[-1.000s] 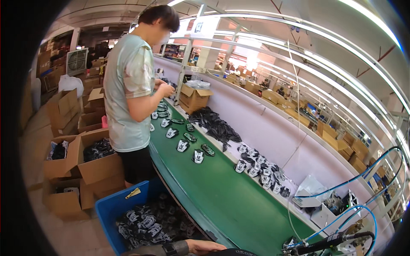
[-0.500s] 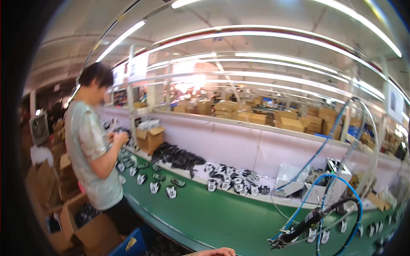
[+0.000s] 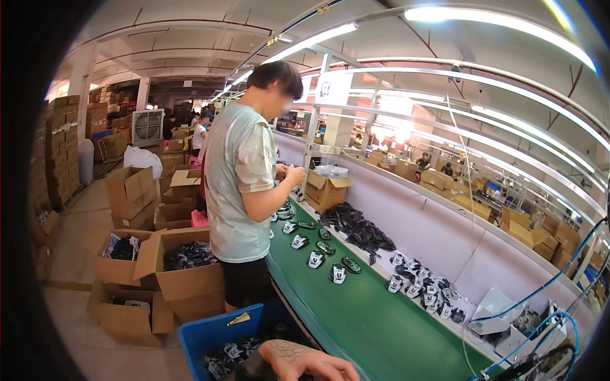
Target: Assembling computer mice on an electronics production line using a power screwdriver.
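Note:
My left hand (image 3: 306, 360) comes in at the lower edge, back upward and fingers bending down to the right. It is between the blue bin (image 3: 190, 340) and the near edge of the green conveyor belt (image 3: 394, 336). The frame cuts off its fingertips, so any object in its grasp is hidden. My right hand is out of sight. Inside the bin lie black-and-white parts (image 3: 232, 354). On the belt, small black-and-white shells (image 3: 338, 274) stand beside dark oval parts (image 3: 351, 264).
A co-worker in a pale shirt (image 3: 238, 184) stands at the belt, hands raised together. Open cartons (image 3: 187, 286) crowd the floor at left. Along the far ledge are a black heap (image 3: 356, 228), grouped shells (image 3: 422, 282) and white equipment (image 3: 502, 314) with blue hoses (image 3: 575, 330).
The view has swung left, so the bin and floor cartons show more and the hanging black tool has largely left the right side. More of my left hand is visible.

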Motion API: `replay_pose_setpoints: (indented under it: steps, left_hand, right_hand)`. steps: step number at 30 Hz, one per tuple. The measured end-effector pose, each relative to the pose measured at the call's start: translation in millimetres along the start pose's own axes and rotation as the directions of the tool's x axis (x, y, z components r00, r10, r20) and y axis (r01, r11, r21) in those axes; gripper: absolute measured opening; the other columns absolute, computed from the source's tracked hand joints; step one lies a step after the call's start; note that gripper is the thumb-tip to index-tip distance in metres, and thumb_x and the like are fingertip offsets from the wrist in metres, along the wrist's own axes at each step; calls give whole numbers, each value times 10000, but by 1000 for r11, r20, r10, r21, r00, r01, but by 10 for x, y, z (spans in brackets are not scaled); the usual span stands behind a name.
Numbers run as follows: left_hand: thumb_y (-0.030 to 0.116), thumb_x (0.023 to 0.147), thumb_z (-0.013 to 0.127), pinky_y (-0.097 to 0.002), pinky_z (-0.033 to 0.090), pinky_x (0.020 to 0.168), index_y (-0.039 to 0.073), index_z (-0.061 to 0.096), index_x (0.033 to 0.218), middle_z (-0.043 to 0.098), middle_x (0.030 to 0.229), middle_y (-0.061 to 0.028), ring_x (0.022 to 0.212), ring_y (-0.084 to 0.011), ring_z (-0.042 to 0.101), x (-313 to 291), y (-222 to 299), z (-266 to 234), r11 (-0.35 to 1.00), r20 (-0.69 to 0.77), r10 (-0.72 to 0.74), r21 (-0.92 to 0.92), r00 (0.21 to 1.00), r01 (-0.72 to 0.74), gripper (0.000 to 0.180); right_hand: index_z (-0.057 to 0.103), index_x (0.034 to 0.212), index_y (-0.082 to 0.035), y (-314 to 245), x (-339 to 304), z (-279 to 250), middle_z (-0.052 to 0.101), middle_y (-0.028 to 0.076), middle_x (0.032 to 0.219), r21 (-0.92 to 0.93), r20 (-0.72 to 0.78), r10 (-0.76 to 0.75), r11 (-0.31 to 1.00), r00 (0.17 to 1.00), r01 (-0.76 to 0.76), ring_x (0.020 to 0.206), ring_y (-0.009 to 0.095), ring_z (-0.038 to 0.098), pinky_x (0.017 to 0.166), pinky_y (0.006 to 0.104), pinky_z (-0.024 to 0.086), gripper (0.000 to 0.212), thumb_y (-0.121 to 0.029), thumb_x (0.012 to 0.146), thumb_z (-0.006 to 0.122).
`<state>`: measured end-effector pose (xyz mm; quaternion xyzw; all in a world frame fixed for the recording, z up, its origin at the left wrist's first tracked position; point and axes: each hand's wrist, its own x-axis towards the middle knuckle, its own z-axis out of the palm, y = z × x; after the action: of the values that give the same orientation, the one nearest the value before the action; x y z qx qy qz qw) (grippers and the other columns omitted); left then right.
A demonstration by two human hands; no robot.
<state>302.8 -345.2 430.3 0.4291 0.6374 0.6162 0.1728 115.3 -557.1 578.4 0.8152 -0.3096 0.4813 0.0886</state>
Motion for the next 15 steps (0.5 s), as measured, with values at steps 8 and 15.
replay_pose_setpoints:
  steps: [8,15]
  left_hand:
    - [178,748,819,-238,442,508,56,631,839,554,635,3,527,-133,541,-70,569,267,988,27,-73,136,997,69,242]
    - [144,749,801,-237,386,500,82,563,794,493,624,16,518,-115,483,-71,758,561,944,16,79,321,997,-80,251]
  right_hand:
    - [404,1325,-87,362,-157,-177,492,99,1250,-59,-18,42,997,999,-43,1131,231,494,951,379,428,395,-246,964,402]
    - [411,1317,-81,745,-544,-464,499,103,1243,-112,-35,94,989,995,-97,1126,234,501,942,380,435,389,-233,959,412]
